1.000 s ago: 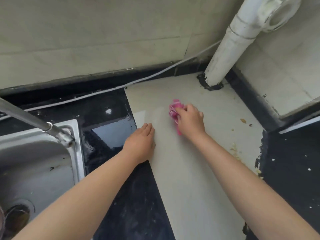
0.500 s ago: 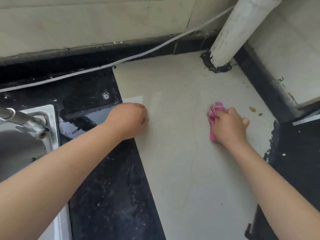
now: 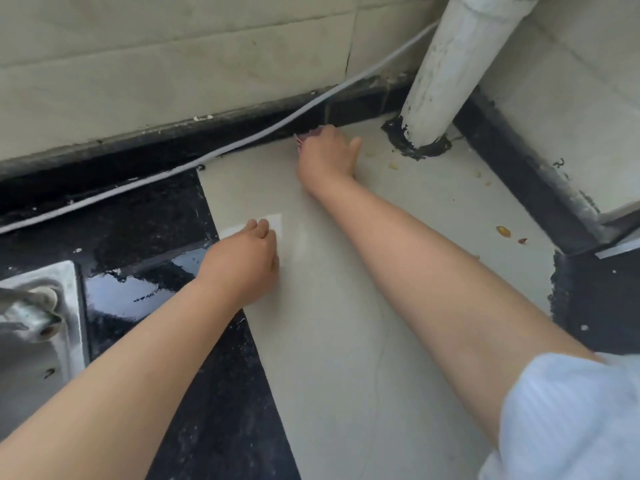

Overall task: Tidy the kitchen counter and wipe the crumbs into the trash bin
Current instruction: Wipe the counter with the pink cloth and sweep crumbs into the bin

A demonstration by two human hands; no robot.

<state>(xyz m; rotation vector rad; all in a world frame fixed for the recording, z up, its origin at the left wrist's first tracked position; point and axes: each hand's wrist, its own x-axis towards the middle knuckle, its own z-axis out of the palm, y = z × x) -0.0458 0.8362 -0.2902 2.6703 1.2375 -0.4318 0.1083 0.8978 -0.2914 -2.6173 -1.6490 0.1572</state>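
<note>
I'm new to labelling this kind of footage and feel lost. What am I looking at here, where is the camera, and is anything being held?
There is no machine: a person's two bare hands are at work. The single picture comes from a camera worn on the head, looking forward and down.

The right hand reaches to the back edge of a pale countertop slab, pressing a pink cloth that is mostly hidden under the fingers. The left hand rests on the slab's left edge, holding nothing.

Crumbs lie on the slab to the right, near a white pipe. A white cable runs along the wall. A steel sink with a tap sits at the left, beside wet black counter.
</note>
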